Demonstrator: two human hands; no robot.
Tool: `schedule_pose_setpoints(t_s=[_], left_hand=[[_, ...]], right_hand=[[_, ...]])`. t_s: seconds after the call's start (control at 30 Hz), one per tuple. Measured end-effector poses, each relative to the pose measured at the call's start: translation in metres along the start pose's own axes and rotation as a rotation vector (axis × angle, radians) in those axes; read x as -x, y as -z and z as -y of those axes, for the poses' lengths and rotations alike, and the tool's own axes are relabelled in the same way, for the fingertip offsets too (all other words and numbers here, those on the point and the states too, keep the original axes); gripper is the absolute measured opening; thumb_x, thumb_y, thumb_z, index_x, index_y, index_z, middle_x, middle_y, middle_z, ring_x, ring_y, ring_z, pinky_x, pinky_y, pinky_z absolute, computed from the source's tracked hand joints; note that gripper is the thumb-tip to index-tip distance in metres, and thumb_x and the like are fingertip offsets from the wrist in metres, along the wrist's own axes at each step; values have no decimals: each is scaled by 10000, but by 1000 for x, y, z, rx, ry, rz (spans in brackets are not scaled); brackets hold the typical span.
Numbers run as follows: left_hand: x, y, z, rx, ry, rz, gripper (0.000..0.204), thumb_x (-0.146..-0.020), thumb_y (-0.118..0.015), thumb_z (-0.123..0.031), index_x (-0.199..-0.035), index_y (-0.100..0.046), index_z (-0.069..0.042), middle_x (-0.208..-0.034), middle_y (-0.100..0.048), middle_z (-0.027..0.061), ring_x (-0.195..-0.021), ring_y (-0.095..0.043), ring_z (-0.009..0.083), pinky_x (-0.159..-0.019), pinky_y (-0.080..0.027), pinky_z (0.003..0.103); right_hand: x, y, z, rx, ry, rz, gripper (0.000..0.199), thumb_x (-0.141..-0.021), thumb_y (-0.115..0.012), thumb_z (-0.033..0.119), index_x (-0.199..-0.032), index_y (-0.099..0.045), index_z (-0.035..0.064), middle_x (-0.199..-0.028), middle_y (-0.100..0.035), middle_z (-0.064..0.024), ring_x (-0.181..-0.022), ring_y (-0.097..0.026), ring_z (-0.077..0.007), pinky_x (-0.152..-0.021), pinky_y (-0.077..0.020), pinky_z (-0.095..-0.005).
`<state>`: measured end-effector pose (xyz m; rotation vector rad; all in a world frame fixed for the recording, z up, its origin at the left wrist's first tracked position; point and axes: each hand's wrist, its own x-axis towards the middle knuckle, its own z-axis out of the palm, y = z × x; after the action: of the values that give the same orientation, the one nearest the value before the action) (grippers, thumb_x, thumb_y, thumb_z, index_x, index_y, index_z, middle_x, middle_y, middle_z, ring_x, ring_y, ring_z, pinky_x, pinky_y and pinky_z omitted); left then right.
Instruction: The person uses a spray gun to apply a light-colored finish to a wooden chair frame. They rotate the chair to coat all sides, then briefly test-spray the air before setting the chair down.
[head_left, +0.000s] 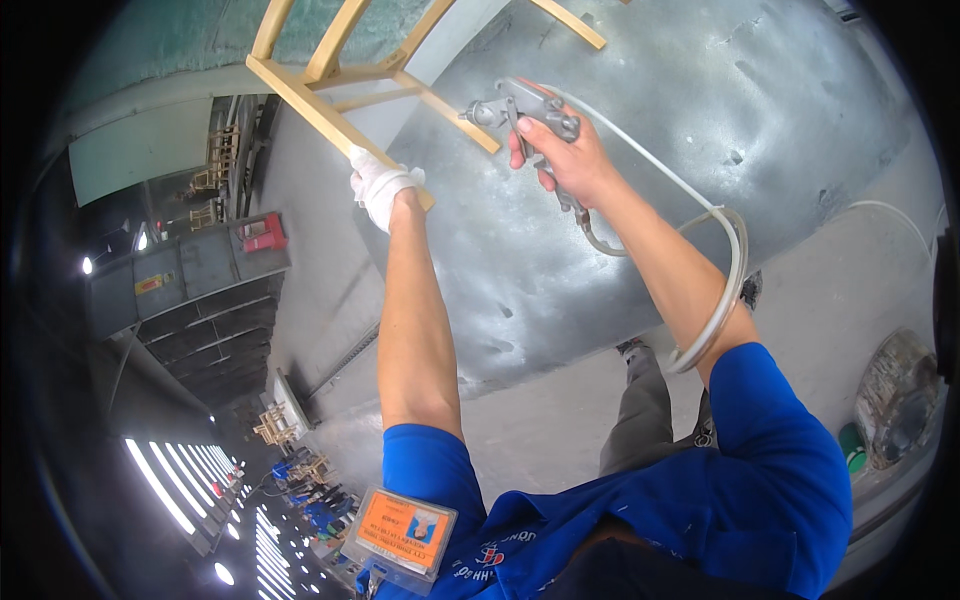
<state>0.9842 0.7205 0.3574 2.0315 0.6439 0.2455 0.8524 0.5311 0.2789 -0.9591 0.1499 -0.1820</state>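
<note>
Wooden chair frame (330,75) hangs raised at upper left — the white-gloved left hand (382,187) clenches its leg. Right hand (565,160), fingers wrapped around a grey spray gun (520,108), points it seemingly at the frame; a hose (725,270) loops over the forearm.

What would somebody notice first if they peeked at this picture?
Probably the pale wooden frame at the top, gripped by the left hand in a white glove. Right beside it, the bare right hand holds a grey spray gun pointed toward the wood, with a hose looping around that arm. Behind them spreads a big grey, paint-speckled surface, and bright blue sleeves fill the bottom.
</note>
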Motion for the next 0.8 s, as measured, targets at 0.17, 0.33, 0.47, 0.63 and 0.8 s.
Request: schedule_pose_setpoints(t_s=[0.17,0.33,0.47,0.63,0.8], left_hand=[[-1,-2,6,1,-73,-17,749,-1011,-439,-717,-1390,-554,-82,-1094,-634,132,-816,-678,262,-670,-633,394],[3,-4,14,-42,-80,-15,731,-1005,-453,-727,-1355,-555,-93,-1114,-607,105,-795,-668,253,-673,-635,402],[-5,-9,9,-46,-48,-44,730,-1004,-438,-742,-1344,-550,-106,-1099,-614,100,-791,-668,263,-656,-631,400],[-19,-12,-5,-103,-54,-27,720,-996,-428,-760,-1256,-549,-100,-1041,-623,108,-780,-684,293,-641,-625,428],[-16,-13,-9,-139,-37,-30,732,-1002,-429,-754,-1245,-551,-74,-1039,-639,126,-739,-680,295,-619,-622,420]], right_hand=[[-10,9,-5,62,100,-96,630,-1021,-630,353,-1586,-476,121,-914,-702,-42,-785,-675,-122,-518,-499,-297],[-94,15,-22,289,16,-208,582,-1034,-612,358,-1569,-502,156,-922,-707,-49,-785,-686,-123,-525,-509,-292],[-117,16,-21,219,1,-101,577,-1050,-615,338,-1573,-490,131,-945,-681,-16,-795,-670,-96,-494,-464,-255],[-78,22,-5,14,107,66,572,-1046,-627,342,-1572,-499,158,-935,-682,-18,-799,-670,-86,-496,-461,-247],[-66,16,-2,148,282,101,534,-1021,-638,375,-1529,-563,230,-891,-703,-22,-788,-684,-101,-595,-523,-287]])
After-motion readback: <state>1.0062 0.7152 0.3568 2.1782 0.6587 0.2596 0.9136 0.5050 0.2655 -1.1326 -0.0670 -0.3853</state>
